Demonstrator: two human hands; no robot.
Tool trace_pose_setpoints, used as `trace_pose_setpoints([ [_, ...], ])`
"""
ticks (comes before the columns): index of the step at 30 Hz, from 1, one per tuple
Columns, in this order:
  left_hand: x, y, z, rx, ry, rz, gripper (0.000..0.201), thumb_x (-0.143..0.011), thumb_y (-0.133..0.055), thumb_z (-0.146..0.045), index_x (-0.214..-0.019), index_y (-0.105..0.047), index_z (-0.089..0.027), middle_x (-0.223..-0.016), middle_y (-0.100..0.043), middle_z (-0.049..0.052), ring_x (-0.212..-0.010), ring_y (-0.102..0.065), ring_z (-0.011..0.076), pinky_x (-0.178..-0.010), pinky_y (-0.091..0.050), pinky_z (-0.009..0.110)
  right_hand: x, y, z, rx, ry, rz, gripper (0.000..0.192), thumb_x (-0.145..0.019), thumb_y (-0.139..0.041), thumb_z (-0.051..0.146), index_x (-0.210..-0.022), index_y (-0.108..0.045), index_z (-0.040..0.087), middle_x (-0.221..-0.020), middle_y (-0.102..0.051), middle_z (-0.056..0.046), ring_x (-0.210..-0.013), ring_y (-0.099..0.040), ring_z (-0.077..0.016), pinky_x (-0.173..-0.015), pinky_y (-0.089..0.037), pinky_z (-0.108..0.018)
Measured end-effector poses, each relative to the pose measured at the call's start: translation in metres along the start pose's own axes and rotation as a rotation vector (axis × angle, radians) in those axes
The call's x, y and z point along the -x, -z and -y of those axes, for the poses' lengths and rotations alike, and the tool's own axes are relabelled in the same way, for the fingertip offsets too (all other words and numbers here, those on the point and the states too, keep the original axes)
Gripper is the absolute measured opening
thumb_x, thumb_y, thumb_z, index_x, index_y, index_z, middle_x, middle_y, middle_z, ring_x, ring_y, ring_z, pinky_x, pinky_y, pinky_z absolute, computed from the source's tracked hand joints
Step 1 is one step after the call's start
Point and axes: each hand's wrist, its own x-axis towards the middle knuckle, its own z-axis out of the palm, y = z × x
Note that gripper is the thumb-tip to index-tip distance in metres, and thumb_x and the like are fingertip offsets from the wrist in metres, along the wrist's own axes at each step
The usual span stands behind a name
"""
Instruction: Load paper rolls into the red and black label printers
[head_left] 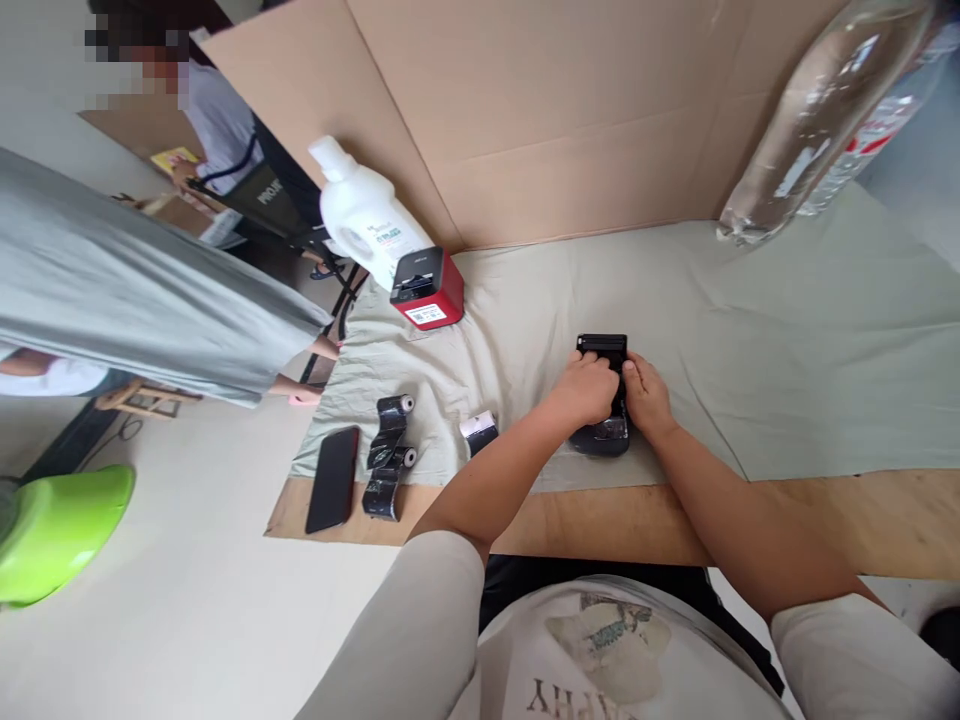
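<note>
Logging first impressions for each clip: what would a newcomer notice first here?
Both hands, left hand and right hand, grip a black device mid-table on the pale green cloth. Behind to the left stand a red box and a white bottle; a big clear bottle looms top right.

Black device (602, 395) mostly hidden under left hand (585, 390) and right hand (646, 398). Clear bottle (817, 120) cut off by top edge. Green basin (56, 530) cut by left edge.

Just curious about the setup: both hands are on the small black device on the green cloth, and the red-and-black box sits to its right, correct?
Not quite. In the head view the red-and-black box sits to the left of the small black device, beside the white plastic bottle. Both hands are on the device.
</note>
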Motion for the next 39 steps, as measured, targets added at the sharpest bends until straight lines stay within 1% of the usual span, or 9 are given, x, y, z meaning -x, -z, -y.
trace_pose_setpoints([
  [5,0.008,0.022,-0.009,-0.02,0.041,0.037,0.022,-0.066,-0.065,-0.009,-0.087,-0.06,-0.015,-0.089,-0.062,0.011,-0.101,-0.056,0.0346,-0.097,-0.036,0.051,-0.001,0.0,-0.004,0.027,0.025,-0.02,0.072,-0.091,-0.029,0.075,-0.12,-0.067,0.021,-0.116,-0.071,-0.014,-0.11,-0.063,-0.0314,-0.1,-0.047,-0.054],
  [9,0.033,0.042,0.001,0.285,0.101,-0.045,0.027,-0.073,-0.062,-0.014,-0.098,-0.054,-0.019,-0.085,-0.061,0.002,-0.083,-0.059,0.0226,-0.086,-0.045,0.039,0.0,0.002,-0.003,0.041,0.033,-0.003,0.074,-0.091,-0.028,0.075,-0.121,-0.067,0.02,-0.117,-0.071,-0.015,-0.109,-0.063,-0.0317,-0.099,-0.047,-0.055],
  [13,0.097,0.075,0.041,0.48,0.146,-0.03,0.023,-0.074,-0.065,-0.024,-0.095,-0.057,-0.021,-0.097,-0.064,0.002,-0.088,-0.061,0.0198,-0.081,-0.048,0.031,0.001,0.004,0.0,0.045,0.028,0.006,0.07,-0.092,-0.031,0.073,-0.122,-0.065,0.02,-0.12,-0.07,-0.015,-0.111,-0.062,-0.0318,-0.1,-0.045,-0.055],
  [17,0.176,0.107,0.085,0.287,0.398,0.093,0.025,-0.071,-0.065,-0.027,-0.096,-0.063,-0.021,-0.099,-0.068,0.002,-0.093,-0.063,0.023,-0.085,-0.049,0.032,0.001,0.003,0.001,0.067,0.01,0.03,0.07,-0.092,-0.03,0.072,-0.123,-0.064,0.019,-0.116,-0.07,-0.016,-0.108,-0.062,-0.0321,-0.098,-0.046,-0.055],
  [21,0.221,0.112,0.106,0.078,0.599,0.159,0.027,-0.068,-0.064,-0.025,-0.095,-0.065,-0.02,-0.101,-0.069,0.005,-0.099,-0.065,0.0277,-0.09,-0.049,0.036,0.0,0.002,0.001,0.076,0.007,0.012,0.071,-0.091,-0.032,0.072,-0.122,-0.065,0.018,-0.114,-0.071,-0.017,-0.107,-0.063,-0.0316,-0.097,-0.047,-0.053],
  [24,0.221,0.1,0.106,-0.055,0.631,0.092,0.03,-0.072,-0.066,-0.03,-0.1,-0.066,-0.019,-0.109,-0.068,0.009,-0.107,-0.062,0.0303,-0.095,-0.048,0.041,0.0,0.002,0.0,0.074,0.012,0.007,0.069,-0.092,-0.033,0.072,-0.121,-0.065,0.018,-0.112,-0.072,-0.015,-0.106,-0.063,-0.0306,-0.096,-0.047,-0.052],
  [28,0.191,0.08,0.098,-0.083,0.552,-0.084,0.029,-0.086,-0.057,-0.029,-0.112,-0.064,-0.018,-0.115,-0.066,0.01,-0.114,-0.06,0.0269,-0.101,-0.046,0.04,0.001,0.002,0.0,0.071,0.009,-0.003,0.07,-0.092,-0.032,0.072,-0.122,-0.065,0.018,-0.114,-0.072,-0.014,-0.107,-0.064,-0.0295,-0.096,-0.048,-0.051],
  [32,0.16,0.066,0.089,-0.114,0.51,0.074,0.029,-0.082,-0.059,-0.018,-0.109,-0.068,-0.017,-0.111,-0.068,0.012,-0.114,-0.059,0.0308,-0.101,-0.045,0.045,0.002,0.0,-0.001,0.057,0.018,-0.014,0.072,-0.093,-0.029,0.072,-0.123,-0.064,0.018,-0.119,-0.07,-0.016,-0.111,-0.063,-0.029,-0.1,-0.048,-0.051],
  [39,0.126,0.077,0.052,0.51,0.181,0.095,0.033,-0.086,-0.062,-0.034,-0.115,-0.065,-0.02,-0.109,-0.068,0.007,-0.093,-0.062,0.0189,-0.086,-0.051,0.033,0.003,-0.002,0.003,0.036,0.014,-0.02,0.073,-0.093,-0.028,0.073,-0.124,-0.065,0.019,-0.114,-0.072,-0.014,-0.108,-0.064,-0.0293,-0.097,-0.049,-0.051],
])
